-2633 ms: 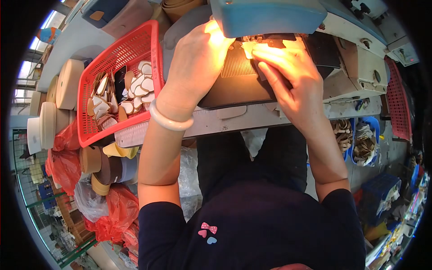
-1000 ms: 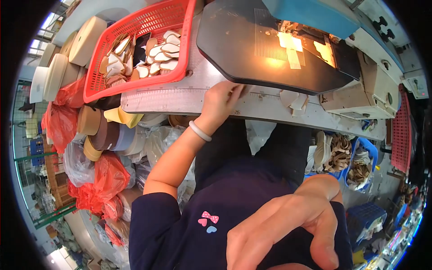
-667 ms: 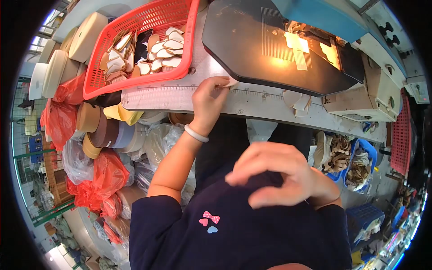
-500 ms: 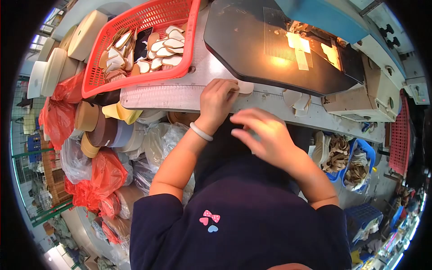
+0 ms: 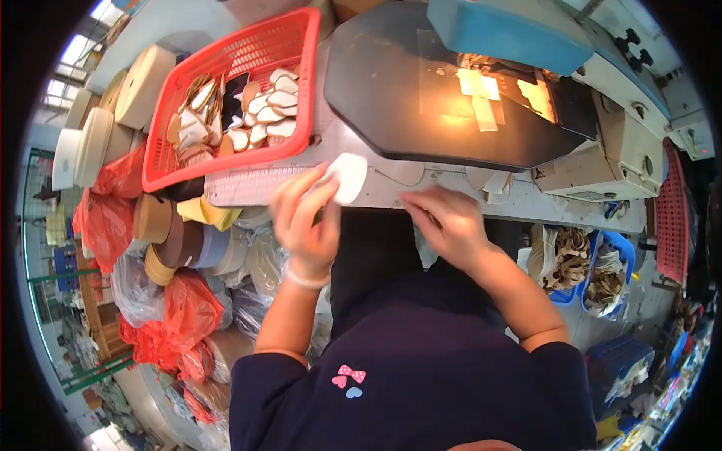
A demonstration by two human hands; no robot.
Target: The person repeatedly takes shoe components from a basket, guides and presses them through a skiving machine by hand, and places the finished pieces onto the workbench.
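My left hand (image 5: 307, 218) pinches a white rounded piece (image 5: 350, 178) just in front of the table edge, right of the red basket. My right hand (image 5: 451, 223) is at the table's front edge, its thumb and fingertips pressed together; whatever lies between them is too small to make out. Behind it, a pale piece (image 5: 406, 173) lies partly under the edge of the machine's black plate (image 5: 383, 98). A few more white pieces (image 5: 496, 185) lie on the table to the right.
The red basket (image 5: 307, 113) with several white-and-brown pieces stands at the left of the table (image 5: 248, 186). A blue machine head (image 5: 511, 34) overhangs the lit plate. Rolls (image 5: 147, 86) and red bags (image 5: 188, 301) are at the left, blue bins (image 5: 628, 259) at the lower right.
Earlier both hands were at the lit machine. Since then my left hand has lifted a white piece off the table and moved left; my right hand has come up to the table edge, fingers closing.
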